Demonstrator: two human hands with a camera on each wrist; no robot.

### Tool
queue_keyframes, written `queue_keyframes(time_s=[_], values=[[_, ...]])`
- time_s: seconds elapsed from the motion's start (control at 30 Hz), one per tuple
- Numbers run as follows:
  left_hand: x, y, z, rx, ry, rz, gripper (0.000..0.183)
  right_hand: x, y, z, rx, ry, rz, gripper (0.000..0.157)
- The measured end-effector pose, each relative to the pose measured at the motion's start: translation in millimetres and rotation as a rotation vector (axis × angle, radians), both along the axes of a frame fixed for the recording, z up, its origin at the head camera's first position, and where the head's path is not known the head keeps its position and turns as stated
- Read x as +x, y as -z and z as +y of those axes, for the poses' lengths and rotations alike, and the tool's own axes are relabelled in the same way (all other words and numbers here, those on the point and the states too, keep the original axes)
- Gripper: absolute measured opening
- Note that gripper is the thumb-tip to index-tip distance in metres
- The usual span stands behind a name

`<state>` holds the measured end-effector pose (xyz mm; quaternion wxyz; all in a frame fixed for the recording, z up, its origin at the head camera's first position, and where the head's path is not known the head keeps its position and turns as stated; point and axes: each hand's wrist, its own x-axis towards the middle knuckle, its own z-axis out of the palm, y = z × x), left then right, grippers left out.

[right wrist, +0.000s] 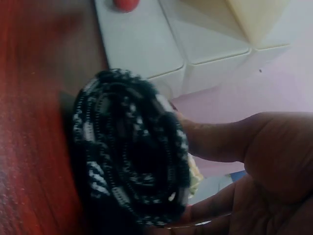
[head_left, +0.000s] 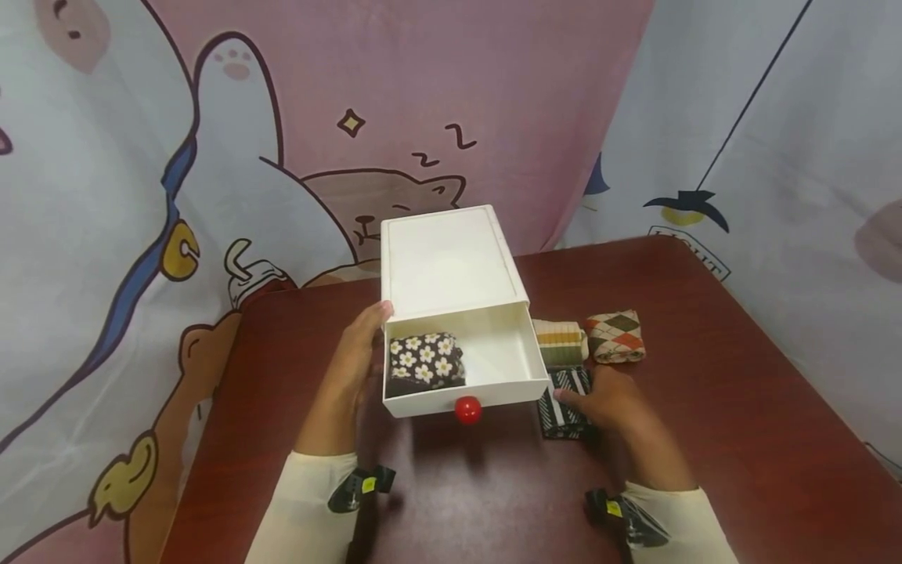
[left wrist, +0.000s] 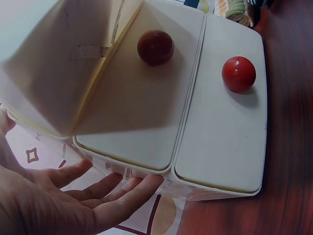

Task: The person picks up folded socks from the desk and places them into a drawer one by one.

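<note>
The right hand [head_left: 618,398] held a black-and-white patterned roll [head_left: 565,419] between thumb and fingers, to the right of the open drawer [head_left: 430,402] and just in front of a striped roll [head_left: 559,343] and an argyle roll [head_left: 615,337]. The left hand [head_left: 355,348] rested against the white drawer unit's [head_left: 451,262] left side — fingers fairly straight, spread slightly — while a daisy-patterned roll [head_left: 424,360] lay in the drawer's left part.

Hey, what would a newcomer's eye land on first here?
Likely the white drawer unit on the table, its top drawer open, with a red knob in front and a flowered bundle inside at left. Next, perhaps the right hand holding a dark patterned roll right of it, then the cartoon backdrop behind.
</note>
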<state>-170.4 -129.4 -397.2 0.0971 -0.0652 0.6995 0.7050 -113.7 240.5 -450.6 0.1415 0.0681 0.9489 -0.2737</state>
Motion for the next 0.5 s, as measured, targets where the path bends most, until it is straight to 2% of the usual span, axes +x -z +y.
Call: queue_keyframes(time_s=[0.13,0.3,0.5], values=[[-0.5,0.5,-0.4,-0.005,0.010,0.010,0.061,-0.7,3.5,-1.6,-0.004,0.037,-0.006,0.086],[-1.1,1.5,-0.2,-0.003,0.006,0.010,0.060,-0.5,5.1,-3.0,-0.028,0.042,-0.022,0.087],[-1.2,1.4,0.4,-0.004,-0.001,0.006,0.059,1.3,7.4,-6.5,-0.097,0.033,0.018,0.087]])
